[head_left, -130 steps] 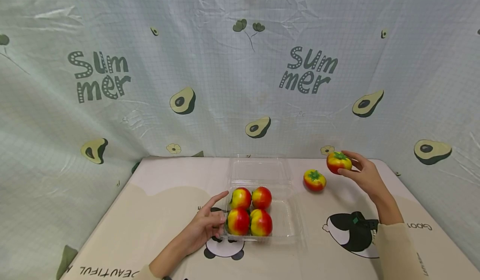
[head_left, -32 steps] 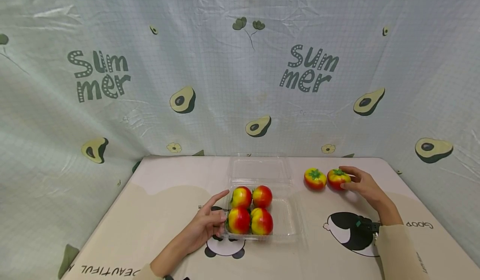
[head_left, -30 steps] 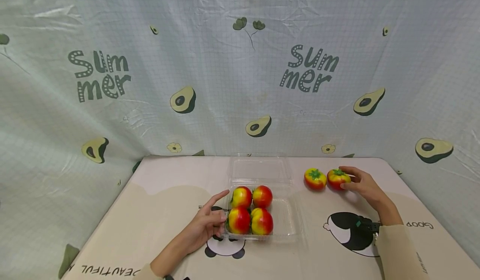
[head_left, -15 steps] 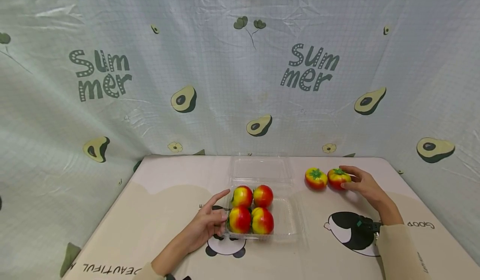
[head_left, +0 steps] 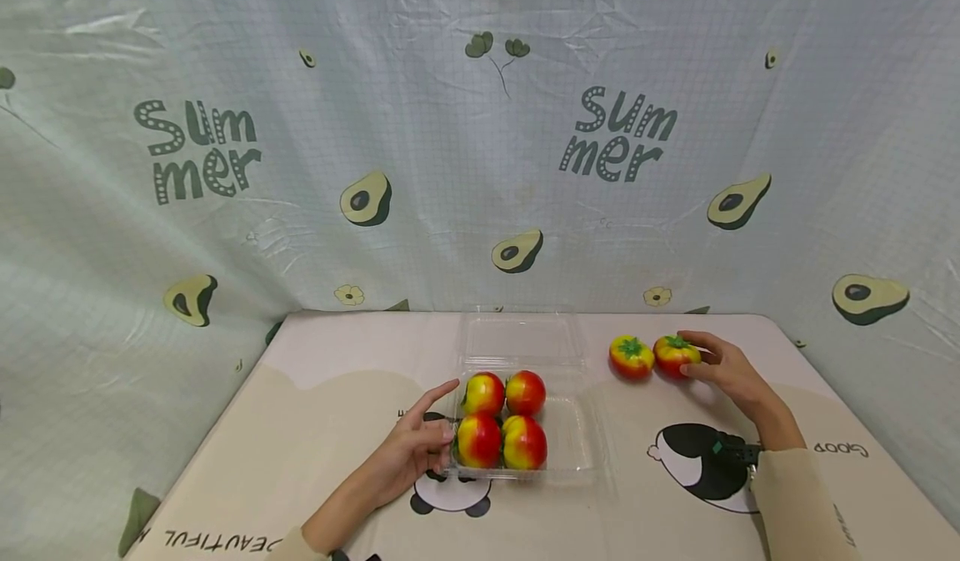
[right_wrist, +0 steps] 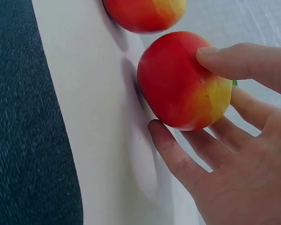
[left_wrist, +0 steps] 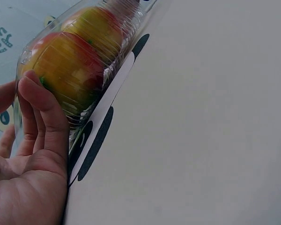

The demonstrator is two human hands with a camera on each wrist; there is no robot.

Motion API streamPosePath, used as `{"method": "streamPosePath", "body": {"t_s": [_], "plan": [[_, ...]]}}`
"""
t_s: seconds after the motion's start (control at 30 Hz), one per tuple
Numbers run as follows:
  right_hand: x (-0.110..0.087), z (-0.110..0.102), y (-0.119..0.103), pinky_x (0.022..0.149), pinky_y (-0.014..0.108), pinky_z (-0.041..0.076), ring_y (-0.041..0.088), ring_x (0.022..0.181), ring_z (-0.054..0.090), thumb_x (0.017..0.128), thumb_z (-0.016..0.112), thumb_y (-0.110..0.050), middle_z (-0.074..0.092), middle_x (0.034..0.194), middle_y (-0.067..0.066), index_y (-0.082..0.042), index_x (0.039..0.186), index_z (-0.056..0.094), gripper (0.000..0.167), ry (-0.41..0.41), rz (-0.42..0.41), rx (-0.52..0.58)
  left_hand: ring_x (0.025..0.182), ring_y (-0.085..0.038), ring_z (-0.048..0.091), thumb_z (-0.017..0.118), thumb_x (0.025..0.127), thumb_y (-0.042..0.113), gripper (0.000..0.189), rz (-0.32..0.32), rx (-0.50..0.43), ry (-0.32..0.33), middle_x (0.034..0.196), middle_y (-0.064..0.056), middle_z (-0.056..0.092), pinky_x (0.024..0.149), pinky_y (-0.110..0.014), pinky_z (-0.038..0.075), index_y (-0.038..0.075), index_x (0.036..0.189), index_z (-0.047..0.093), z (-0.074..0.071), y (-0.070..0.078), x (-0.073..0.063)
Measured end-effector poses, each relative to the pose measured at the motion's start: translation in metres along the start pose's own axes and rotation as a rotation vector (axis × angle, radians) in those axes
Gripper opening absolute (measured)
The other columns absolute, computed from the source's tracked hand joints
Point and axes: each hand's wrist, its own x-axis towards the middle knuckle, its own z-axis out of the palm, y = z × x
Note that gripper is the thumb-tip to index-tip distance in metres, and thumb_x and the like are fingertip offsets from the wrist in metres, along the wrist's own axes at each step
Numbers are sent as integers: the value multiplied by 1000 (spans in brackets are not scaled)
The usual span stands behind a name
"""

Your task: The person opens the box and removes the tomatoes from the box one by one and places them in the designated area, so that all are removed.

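Note:
In the head view my right hand [head_left: 731, 371] holds a red-and-yellow persimmon [head_left: 667, 354] with a green leafy top, at the table's back right. The right wrist view shows the thumb on one side of this persimmon [right_wrist: 178, 89] and fingers beneath and behind it. Just left of it lies a second persimmon [head_left: 631, 359], close beside it. My left hand [head_left: 405, 453] pinches the left rim of a clear plastic container [head_left: 577, 436], its index finger stretched along the side. Inside sit several persimmons [head_left: 478, 439], filling the left and middle.
The container's clear lid [head_left: 519, 340] lies folded back behind it. A patterned cloth [head_left: 450, 144] hangs behind the table [head_left: 322, 444], whose cover bears printed animals and lettering.
Since the earliest frame, my right hand has lowered its persimmon to beside the other one. Over the last second, both hands and the fruit have stayed in place.

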Motion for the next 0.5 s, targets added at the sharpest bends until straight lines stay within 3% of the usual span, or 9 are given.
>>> {"method": "streamPosePath", "body": {"t_s": [0.5], "plan": [[0, 1, 0, 114, 79, 22, 62, 148, 20, 94, 68, -13, 21, 164, 34, 2, 159, 28, 79, -13, -14, 8, 66, -11, 59, 51, 104, 9, 74, -7, -2, 3, 80, 5, 62, 66, -22, 53, 24, 165, 13, 1, 1, -1]]}}
